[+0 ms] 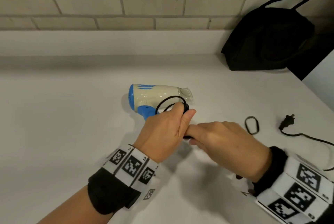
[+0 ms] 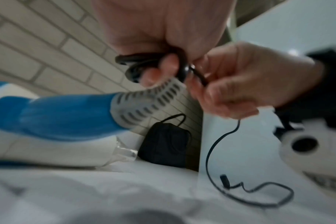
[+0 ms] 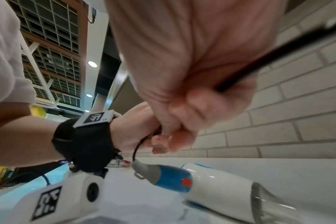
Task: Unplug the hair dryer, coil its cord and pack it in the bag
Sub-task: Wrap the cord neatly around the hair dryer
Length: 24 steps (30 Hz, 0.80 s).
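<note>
A cream and blue hair dryer point(image 1: 155, 96) lies on its side on the white counter point(image 1: 63, 115), nozzle to the right. Just in front of it my left hand point(image 1: 166, 129) grips a small bundle of coiled black cord point(image 1: 170, 103). Touching it from the right, my right hand point(image 1: 222, 142) pinches the cord point(image 2: 199, 78) close to the coil. The loose cord trails off to the right and ends in the unplugged plug point(image 1: 287, 121) on the counter. A black bag point(image 1: 267, 41) with long handles stands at the back right against the wall.
A black elastic band point(image 1: 252, 125) lies on the counter between my right hand and the plug. A tiled wall point(image 1: 108, 3) runs along the back. The counter's edge point(image 1: 318, 101) cuts diagonally at the right.
</note>
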Available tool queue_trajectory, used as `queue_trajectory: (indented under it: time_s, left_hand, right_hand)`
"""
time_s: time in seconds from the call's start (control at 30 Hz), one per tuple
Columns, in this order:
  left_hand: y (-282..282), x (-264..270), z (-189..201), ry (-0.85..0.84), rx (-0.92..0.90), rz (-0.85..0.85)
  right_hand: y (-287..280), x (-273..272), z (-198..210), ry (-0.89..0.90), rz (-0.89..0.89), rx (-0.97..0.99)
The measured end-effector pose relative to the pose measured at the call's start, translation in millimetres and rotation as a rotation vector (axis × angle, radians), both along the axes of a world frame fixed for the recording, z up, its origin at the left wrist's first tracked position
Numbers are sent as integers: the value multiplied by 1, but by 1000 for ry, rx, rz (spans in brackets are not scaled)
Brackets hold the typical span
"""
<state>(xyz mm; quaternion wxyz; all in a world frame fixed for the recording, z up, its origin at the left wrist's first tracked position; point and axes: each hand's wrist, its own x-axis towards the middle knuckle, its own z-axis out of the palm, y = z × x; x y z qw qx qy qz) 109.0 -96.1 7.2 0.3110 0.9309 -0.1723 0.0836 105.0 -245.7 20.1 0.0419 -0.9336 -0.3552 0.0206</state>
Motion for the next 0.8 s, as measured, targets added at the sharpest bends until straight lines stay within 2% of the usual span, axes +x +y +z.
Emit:
queue_trajectory:
  time_s: [0.07,0.13,0.2,0.3,0.43,0.5,0.6,0.7,0.8]
  left_hand:
    - [12,2,4,60,-80,42]
    - [21,3,5,180,-334,86]
    - [23,3,9,316,-549,59]
    - [20,2,15,402,-639,-37]
    - [21,2,15,471,-677,-163]
    - [22,2,13,556,-802,-197]
    - [24,6,9,697,-1053,-158]
    - [25,7,3,740,-1121,-112]
    - [25,7,0,759,-1090,-72]
  right_hand:
    - [-9,8,16,-18,-52,-49]
    - [-20,14,27,1,-70,79]
    - [-22,22,34,-23,-66,278]
    - [-17,37,28,66,-55,503]
    - [-1,48,22,229,-19,603]
    - [8,50,17,301,36,675]
    - [20,52,11,450,75,803]
    - [27,51,4,535,46,797]
    - [29,51,-2,353,-4,601]
